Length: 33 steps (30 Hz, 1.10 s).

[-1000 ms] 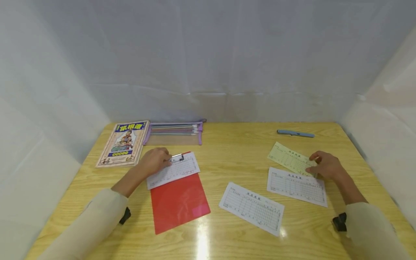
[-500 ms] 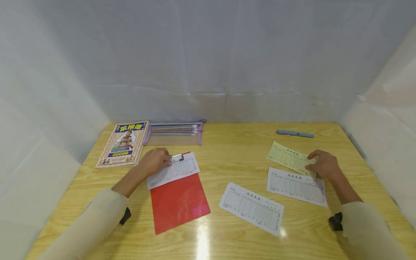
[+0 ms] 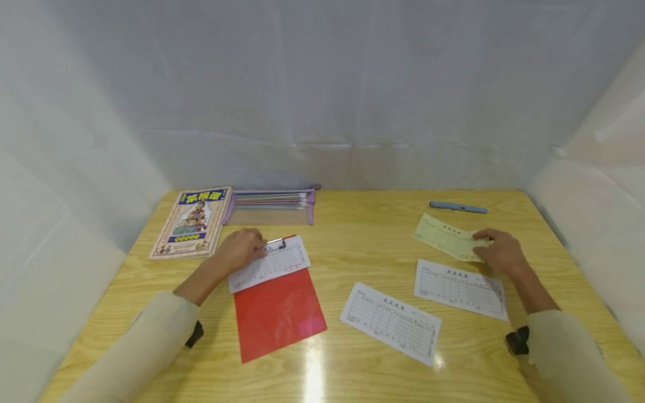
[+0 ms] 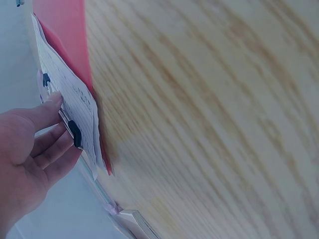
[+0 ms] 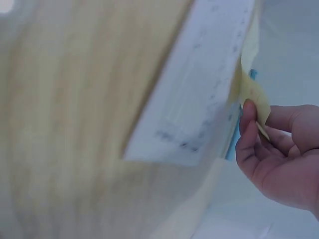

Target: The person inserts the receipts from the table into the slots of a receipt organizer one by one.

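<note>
My left hand (image 3: pixel 241 250) is at the top of a red clipboard (image 3: pixel 279 313), its thumb on the metal clip (image 4: pixel 64 117) and its fingers curled behind the top edge. White printed slips (image 3: pixel 272 266) lie on the board under the clip. On the right, my right hand (image 3: pixel 504 253) pinches the right end of a yellow printed form (image 3: pixel 445 238) between thumb and fingers. That end is lifted and bent in the right wrist view. Just in front of it a white printed form (image 3: pixel 461 288) lies flat, and another white form (image 3: pixel 390 322) lies to the left.
A comic-style book (image 3: pixel 194 222) lies at the far left beside a purple-edged zip pouch (image 3: pixel 269 215) with several pencils inside. A blue pen (image 3: pixel 458 207) lies behind the yellow form. Pale sheeting (image 3: pixel 353 112) stands around the table's back and sides.
My right hand has moved slightly left and back, and the yellow form has shifted away from the white one, its right end now raised. My left hand has stayed on the clip.
</note>
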Available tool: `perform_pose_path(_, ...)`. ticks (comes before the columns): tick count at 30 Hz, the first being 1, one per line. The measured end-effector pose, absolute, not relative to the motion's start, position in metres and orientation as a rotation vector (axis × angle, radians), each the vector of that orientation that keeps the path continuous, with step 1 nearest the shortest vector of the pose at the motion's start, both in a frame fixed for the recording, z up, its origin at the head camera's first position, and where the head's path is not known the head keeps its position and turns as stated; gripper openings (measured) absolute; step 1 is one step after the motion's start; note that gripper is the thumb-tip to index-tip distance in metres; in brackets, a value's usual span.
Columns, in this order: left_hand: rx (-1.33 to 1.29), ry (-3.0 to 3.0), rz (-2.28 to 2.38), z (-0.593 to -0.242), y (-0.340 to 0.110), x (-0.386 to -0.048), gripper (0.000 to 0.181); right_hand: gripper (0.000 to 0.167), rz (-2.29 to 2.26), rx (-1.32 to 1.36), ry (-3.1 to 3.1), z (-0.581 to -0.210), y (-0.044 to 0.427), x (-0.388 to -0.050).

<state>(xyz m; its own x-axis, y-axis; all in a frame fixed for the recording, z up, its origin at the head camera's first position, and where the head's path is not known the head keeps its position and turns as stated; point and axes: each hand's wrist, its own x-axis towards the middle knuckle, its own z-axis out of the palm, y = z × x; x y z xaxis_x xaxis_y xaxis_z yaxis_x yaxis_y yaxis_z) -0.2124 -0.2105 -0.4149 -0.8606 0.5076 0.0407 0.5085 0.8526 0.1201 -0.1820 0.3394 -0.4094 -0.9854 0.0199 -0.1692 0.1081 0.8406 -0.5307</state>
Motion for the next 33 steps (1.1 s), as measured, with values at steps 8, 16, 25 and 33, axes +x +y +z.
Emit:
perform_pose_path(8,-0.819,-3.022,-0.169,-0.414,-0.209,-0.213,0.022,0.045,-1.072,0.027,2.811,-0.396,0.326,-0.184)
perform_pose_path(16,-0.826,-3.038,-0.141,-0.414,-0.208,-0.214,0.019,0.046,-1.284,-0.096,2.708,-0.379,0.291,-0.186)
perform_pose_path(25,-0.822,-3.044,-0.136,-0.412,-0.209,-0.213,0.019,0.040,-1.380,-0.289,2.606,-0.375,0.236,-0.197)
perform_pose_path(33,-0.822,-3.036,-0.164,-0.413,-0.209,-0.213,0.021,0.035,-1.405,-0.420,2.472,-0.383,0.175,-0.204)
